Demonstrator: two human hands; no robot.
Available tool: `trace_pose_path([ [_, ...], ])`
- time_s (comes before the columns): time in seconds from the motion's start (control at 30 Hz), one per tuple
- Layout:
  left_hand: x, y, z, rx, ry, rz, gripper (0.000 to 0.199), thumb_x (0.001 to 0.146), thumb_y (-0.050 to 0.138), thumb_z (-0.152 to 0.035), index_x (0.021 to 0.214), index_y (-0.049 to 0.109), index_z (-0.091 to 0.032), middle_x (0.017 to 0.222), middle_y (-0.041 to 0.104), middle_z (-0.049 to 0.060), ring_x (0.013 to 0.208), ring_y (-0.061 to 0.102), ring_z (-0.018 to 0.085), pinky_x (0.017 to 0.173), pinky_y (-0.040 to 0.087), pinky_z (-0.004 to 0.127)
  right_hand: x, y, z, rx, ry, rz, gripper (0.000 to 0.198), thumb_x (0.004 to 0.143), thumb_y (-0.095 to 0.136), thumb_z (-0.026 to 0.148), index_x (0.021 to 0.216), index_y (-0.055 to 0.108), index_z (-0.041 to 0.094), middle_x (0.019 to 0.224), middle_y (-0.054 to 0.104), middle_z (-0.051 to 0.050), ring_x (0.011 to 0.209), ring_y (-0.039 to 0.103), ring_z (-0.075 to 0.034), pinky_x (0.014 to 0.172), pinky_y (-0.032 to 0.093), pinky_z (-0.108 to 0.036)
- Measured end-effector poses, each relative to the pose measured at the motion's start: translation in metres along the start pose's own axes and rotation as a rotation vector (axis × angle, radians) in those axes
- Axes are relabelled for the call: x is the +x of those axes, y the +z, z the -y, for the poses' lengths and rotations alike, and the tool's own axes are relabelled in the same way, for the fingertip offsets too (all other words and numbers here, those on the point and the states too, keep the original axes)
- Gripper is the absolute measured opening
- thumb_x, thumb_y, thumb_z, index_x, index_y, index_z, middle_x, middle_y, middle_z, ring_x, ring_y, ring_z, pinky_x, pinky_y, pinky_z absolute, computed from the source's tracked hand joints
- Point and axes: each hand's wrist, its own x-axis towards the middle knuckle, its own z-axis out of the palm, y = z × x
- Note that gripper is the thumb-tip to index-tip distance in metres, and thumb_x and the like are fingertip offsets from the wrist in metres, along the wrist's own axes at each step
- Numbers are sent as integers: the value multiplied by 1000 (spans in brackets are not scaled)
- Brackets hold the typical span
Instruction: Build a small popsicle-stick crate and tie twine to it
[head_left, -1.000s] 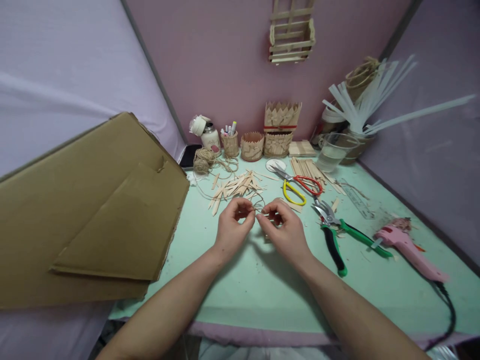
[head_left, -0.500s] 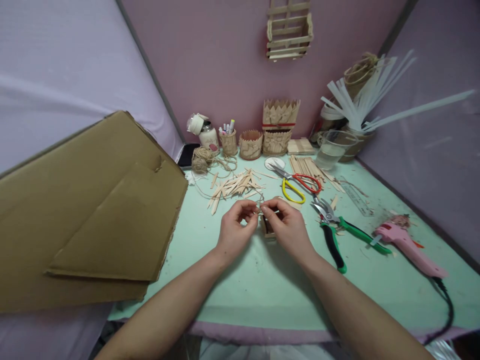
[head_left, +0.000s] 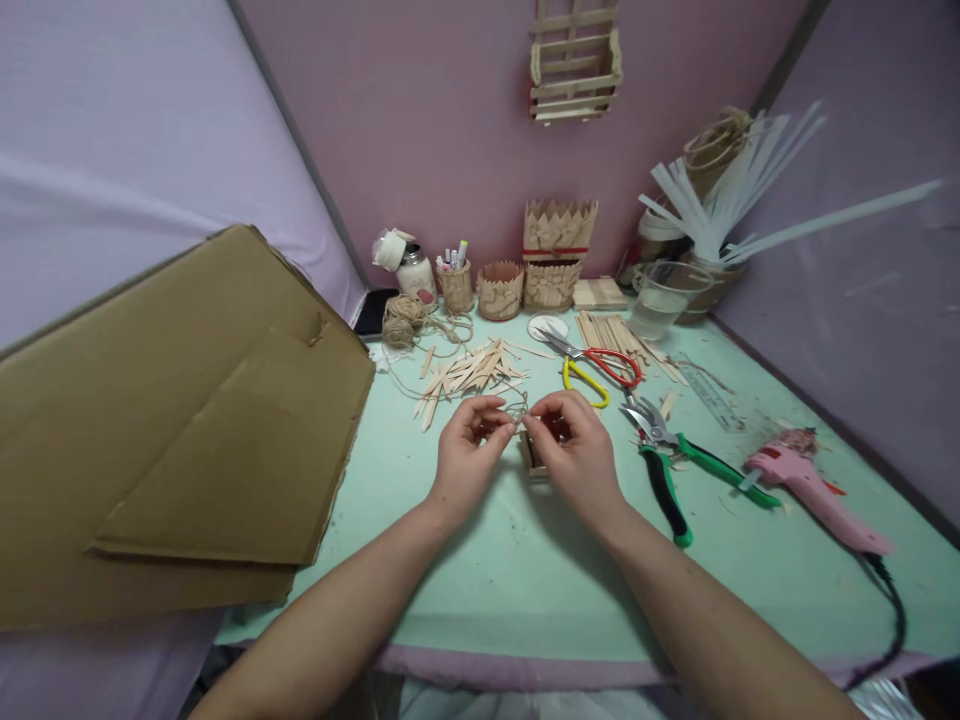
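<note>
A thin length of twine (head_left: 517,405) loops up between my two hands over the middle of the table. My left hand (head_left: 472,450) pinches it between thumb and fingertips. From the other side, my right hand (head_left: 574,450) pinches the twine too, its fingertips almost touching the left ones. Below and partly behind my right hand sits a small wooden box (head_left: 534,462), mostly hidden by that hand. The twine appears to trail left toward a ball of twine (head_left: 403,318) at the back.
Loose wooden sticks (head_left: 476,370) lie beyond my hands. Scissors (head_left: 592,362), green-handled pruning shears (head_left: 664,440) and a pink glue gun (head_left: 814,490) lie to the right. A large cardboard sheet (head_left: 225,440) leans at left. A plastic cup (head_left: 664,305) stands back right.
The fingers of both hands have shifted slightly on the twine, and more of its loop shows above them. The rest of the table looks the same.
</note>
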Motion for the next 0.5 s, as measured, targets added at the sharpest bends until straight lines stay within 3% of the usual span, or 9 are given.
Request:
trace_pose_path([
  [0.1, 0, 0, 0, -14, 1, -25, 25, 75, 72, -20, 98, 60, -19, 80, 66, 0, 76, 62, 13, 72, 47, 25, -1, -1, 4, -49, -75, 7, 7, 85, 60, 20, 80, 64, 20, 83, 57, -1, 68, 52, -13, 60, 42, -27],
  [0.5, -2, -2, 6, 178, 148, 0, 21, 79, 70, -18, 98, 62, -20, 81, 69, 1, 80, 65, 15, 75, 49, 26, 2, -2, 0, 98, 150, 101, 11, 81, 65, 27, 73, 68, 20, 76, 59, -1, 70, 55, -15, 61, 42, -27],
])
